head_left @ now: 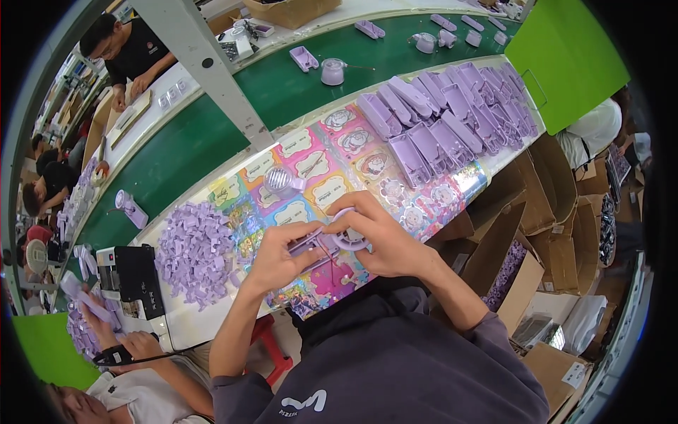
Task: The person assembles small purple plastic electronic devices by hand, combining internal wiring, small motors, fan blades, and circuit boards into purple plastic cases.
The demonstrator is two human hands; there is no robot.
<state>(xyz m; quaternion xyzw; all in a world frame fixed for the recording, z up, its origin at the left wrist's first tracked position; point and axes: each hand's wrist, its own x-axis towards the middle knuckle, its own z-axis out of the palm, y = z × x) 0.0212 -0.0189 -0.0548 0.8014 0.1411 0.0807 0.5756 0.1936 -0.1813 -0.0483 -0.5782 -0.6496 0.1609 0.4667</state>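
Over the colourful sticker-covered tabletop (pixel 330 189), my left hand (pixel 270 263) grips a long, hollow light-purple plastic housing (pixel 306 247). My right hand (pixel 390 242) has its fingers curled round a round light-purple cup-shaped part (pixel 343 245) at the housing's right end. The two parts touch or nearly touch; I cannot tell whether they are joined. A thin red wire (pixel 332 263) hangs below them. Beyond my hands lies a round purple part with a clear ribbed cover (pixel 280 179).
Small purple pieces (pixel 194 249) are heaped at the left, beside a black device (pixel 134 279). Rows of purple housings (pixel 452 116) fill the far right. A green conveyor belt (pixel 272 92) curves behind. Cardboard boxes (pixel 519 283) stand at right; a co-worker's hands (pixel 138 346) are lower left.
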